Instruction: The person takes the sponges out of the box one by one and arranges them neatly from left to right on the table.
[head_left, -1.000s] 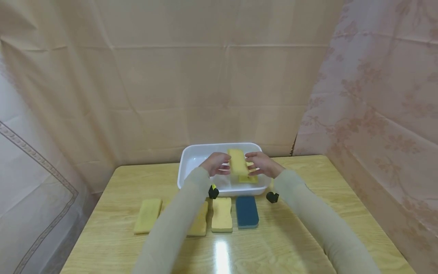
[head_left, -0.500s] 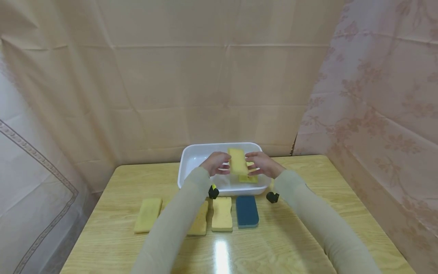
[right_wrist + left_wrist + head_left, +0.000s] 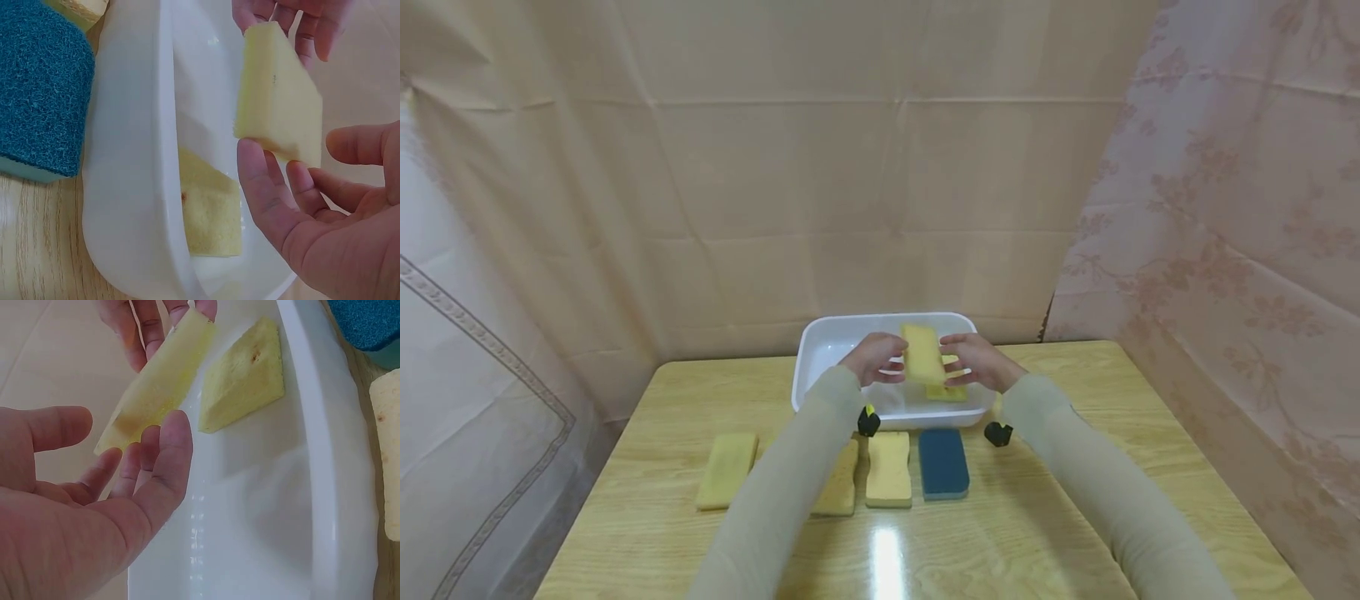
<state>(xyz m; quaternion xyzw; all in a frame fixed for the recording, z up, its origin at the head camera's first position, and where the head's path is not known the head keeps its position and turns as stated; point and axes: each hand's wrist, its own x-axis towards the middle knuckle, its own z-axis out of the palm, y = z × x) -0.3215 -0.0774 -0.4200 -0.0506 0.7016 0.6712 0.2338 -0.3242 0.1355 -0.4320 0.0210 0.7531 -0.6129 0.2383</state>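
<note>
Both hands are holding one yellow sponge (image 3: 922,353) in the air above the white tub (image 3: 820,335), one hand at each end. The left hand (image 3: 874,358) is touching its end with relaxed, nearly straight fingers (image 3: 164,453), thumb apart. The right hand (image 3: 974,360) is cradling the other end on its fingertips (image 3: 262,172), thumb spread wide; neither hand is curling round the sponge. The sponge is tilting, one long edge higher than the other.

Under it, a second sponge (image 3: 209,209) is lying in the tub, against the wall nearest the person.

The tub is sitting at the table's (image 3: 1075,467) far edge, near the middle. In front of it, a row is lying flat on the wood: a blue scouring pad (image 3: 943,462), then three more yellow sponges (image 3: 888,468) running towards the left edge.

Across the last second almost nothing is changing: hands and sponge are staying in the same spot above the tub, so the sponge is being held rather than moved or set down.

No brand, label or writing is showing anywhere.
</note>
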